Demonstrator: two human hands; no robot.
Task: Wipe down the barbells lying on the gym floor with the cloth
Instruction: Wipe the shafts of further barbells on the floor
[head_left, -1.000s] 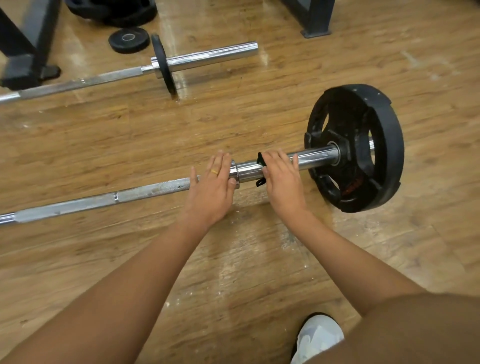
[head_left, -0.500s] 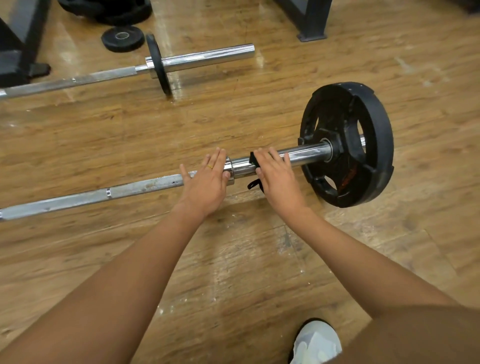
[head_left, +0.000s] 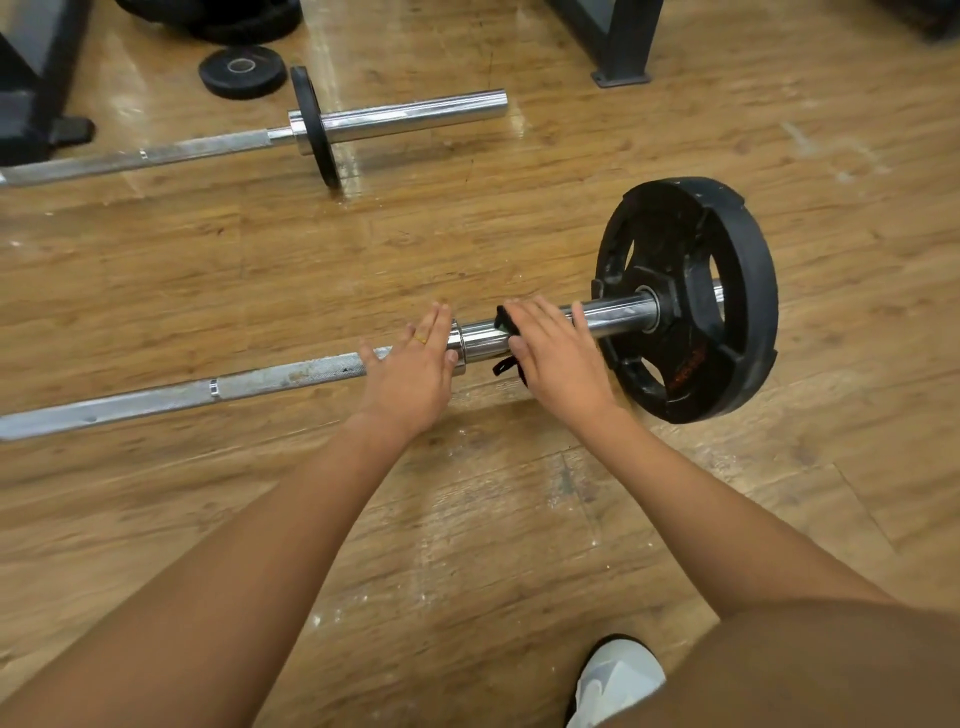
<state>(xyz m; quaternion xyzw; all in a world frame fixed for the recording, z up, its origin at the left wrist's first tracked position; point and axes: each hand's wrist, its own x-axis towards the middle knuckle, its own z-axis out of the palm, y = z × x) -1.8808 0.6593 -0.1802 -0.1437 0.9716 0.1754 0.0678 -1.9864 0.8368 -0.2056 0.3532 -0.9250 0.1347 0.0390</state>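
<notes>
The near barbell (head_left: 285, 376) lies across the wooden floor (head_left: 519, 519). Its knurled shaft is dull and speckled, and its chrome sleeve is shiny and carries a large black plate (head_left: 685, 301). A black cloth (head_left: 505, 321) drapes over the sleeve near the collar. The right hand (head_left: 561, 353) lays nearly straight fingers over the cloth, pressing it down; the thumb seems tucked against it. The left hand (head_left: 410, 374) rests flat, fingers extended, on the shaft at the collar. Both forearms reach forward, palms down. A second barbell (head_left: 395, 117) lies farther off.
</notes>
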